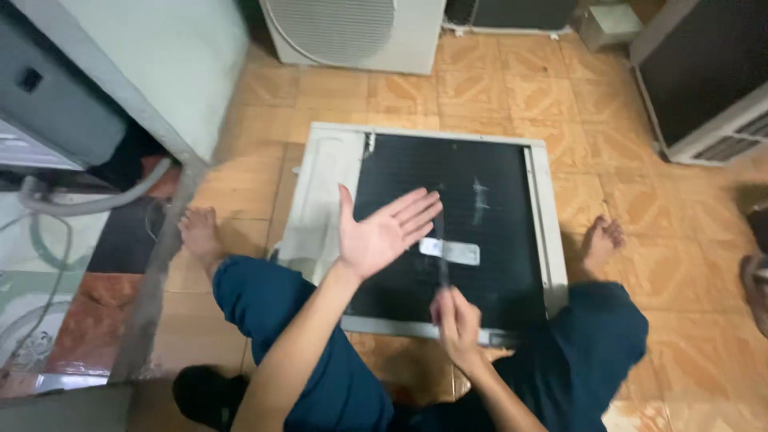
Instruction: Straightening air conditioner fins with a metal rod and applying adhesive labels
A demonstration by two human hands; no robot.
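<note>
Right hand [458, 318] grips a thin dark tool [441, 252] over the finned panel [480, 172]; left hand [378, 234] spread flat.

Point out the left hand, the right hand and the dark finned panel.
left hand [376, 236], head view, open palm.
right hand [458, 316], head view, knuckles.
dark finned panel [496, 264], head view, bare fins.

My left hand [382, 232] is raised flat and open, palm up, fingers together and pointing right, thumb sticking upward. My right hand [456, 316] is closed in a fist, forearm angling in from below.
</note>
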